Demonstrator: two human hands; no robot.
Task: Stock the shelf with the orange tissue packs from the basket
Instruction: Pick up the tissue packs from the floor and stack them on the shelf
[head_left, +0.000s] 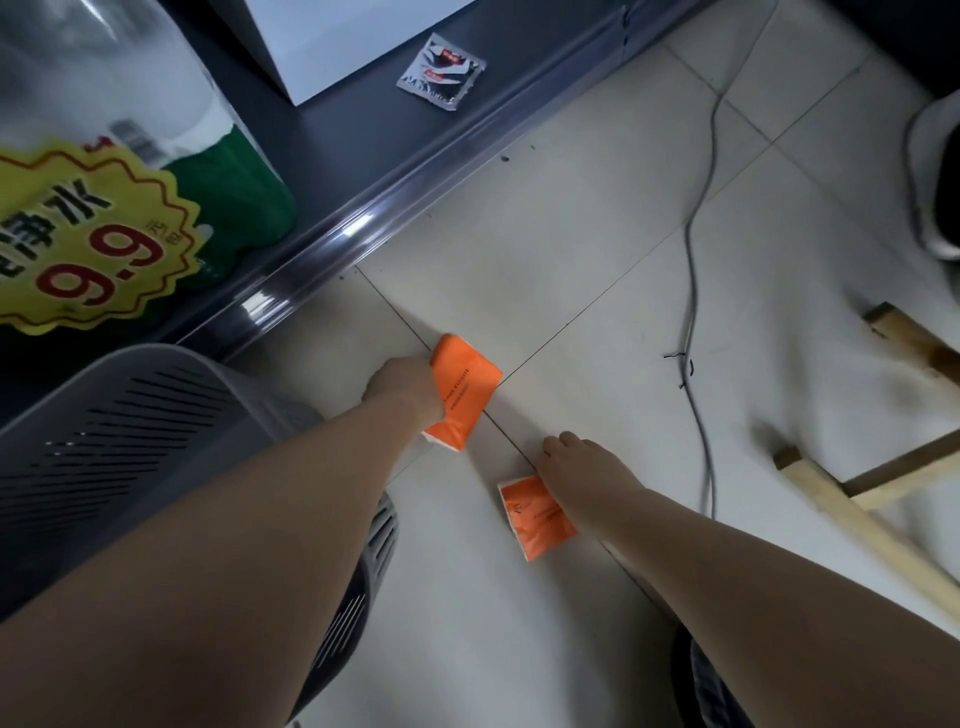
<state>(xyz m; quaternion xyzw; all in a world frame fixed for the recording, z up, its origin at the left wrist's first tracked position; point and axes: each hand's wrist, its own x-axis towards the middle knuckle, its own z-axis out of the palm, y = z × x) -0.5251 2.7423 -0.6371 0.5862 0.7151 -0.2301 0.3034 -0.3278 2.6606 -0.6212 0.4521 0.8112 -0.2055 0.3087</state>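
My left hand (405, 392) grips an orange tissue pack (465, 392) above the tiled floor, just right of the grey slotted basket (130, 426). My right hand (576, 467) is lower and to the right, and its fingers hold a second orange tissue pack (535, 517), whose upper edge it covers. The dark shelf (332, 140) runs diagonally across the upper left, with its clear front rail (363, 228) above the left hand. The inside of the basket is out of sight.
On the shelf stand a bottled water pack with a yellow 9.9 price tag (104, 228), a white box (332, 47) and a small silver sachet (441, 70). A grey cable (693, 291) trails over the floor. A wooden frame (852, 493) lies at the right.
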